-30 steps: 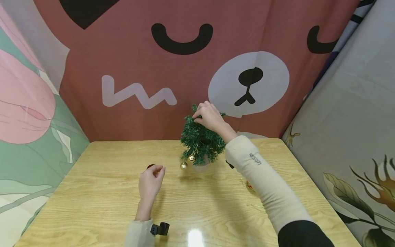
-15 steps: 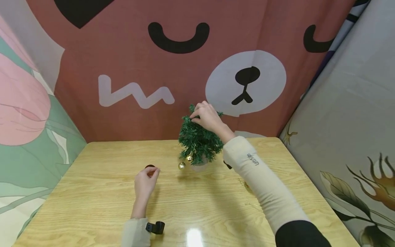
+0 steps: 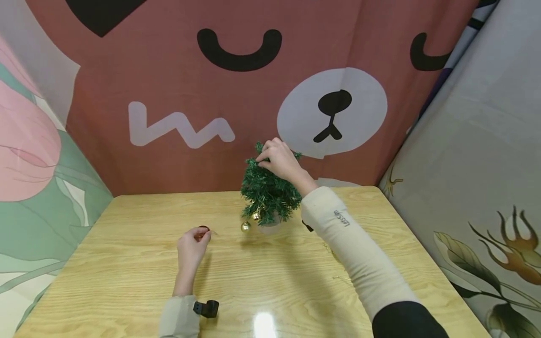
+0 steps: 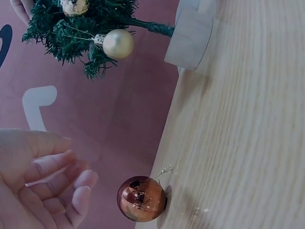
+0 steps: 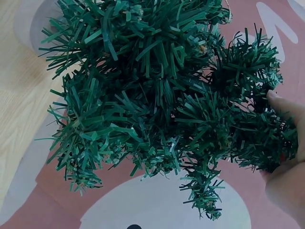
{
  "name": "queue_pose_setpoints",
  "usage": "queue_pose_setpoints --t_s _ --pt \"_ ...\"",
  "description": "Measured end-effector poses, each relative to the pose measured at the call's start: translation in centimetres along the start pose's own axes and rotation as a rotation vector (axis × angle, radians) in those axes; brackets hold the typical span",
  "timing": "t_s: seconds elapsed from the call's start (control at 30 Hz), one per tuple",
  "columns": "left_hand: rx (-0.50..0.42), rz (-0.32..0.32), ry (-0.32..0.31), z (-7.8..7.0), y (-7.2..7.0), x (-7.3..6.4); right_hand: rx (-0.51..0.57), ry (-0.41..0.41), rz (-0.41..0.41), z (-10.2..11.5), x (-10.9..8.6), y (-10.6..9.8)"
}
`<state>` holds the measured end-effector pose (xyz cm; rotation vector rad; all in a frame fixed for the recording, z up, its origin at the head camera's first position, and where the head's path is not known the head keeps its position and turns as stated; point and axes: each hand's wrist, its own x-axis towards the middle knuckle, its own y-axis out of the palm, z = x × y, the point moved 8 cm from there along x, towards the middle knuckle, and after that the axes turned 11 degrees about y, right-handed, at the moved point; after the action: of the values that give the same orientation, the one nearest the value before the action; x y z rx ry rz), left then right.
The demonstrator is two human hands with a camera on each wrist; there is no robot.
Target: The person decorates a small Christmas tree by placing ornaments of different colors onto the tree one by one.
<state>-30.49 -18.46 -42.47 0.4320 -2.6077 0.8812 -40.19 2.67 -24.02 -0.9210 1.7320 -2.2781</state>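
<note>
A small artificial Christmas tree point(image 3: 270, 192) stands in a pale pot point(image 3: 269, 228) near the table's back edge. My right hand point(image 3: 279, 159) pinches a branch close to its top; the right wrist view shows thumb and finger point(image 5: 286, 181) around the green needles. Two gold baubles point(image 3: 246, 226) hang low on the tree's left side. My left hand point(image 3: 190, 249) is over the table, left of the tree, with loosely curled fingers point(image 4: 57, 181) that hold nothing. Beside it a shiny copper-red bauble point(image 4: 142, 199) with a gold loop lies on the table, apart from the fingers.
Gold cords point(image 3: 342, 279) lie on the wooden table point(image 3: 253, 272) by my right forearm, which partly hides what is there. A printed cloth point(image 3: 169, 84) hangs just behind the table, with further cloths at both sides.
The whole head view has shifted slightly to the left. My left hand has drawn a little leftward, and the bauble's gold loop shows more. The right hand keeps its place on the tree.
</note>
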Motion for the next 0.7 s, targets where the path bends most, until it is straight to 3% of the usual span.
queue_pose_setpoints --t_s 0.23,0.7 --pt "-0.026 -0.03 0.043 -0.1 -0.5 0.3 -0.001 0.002 -0.003 0.1 0.0 0.0" --pt "-0.02 -0.081 0.067 1.4 -1.2 0.7 0.01 -0.005 -0.009 0.1 -0.2 -0.1"
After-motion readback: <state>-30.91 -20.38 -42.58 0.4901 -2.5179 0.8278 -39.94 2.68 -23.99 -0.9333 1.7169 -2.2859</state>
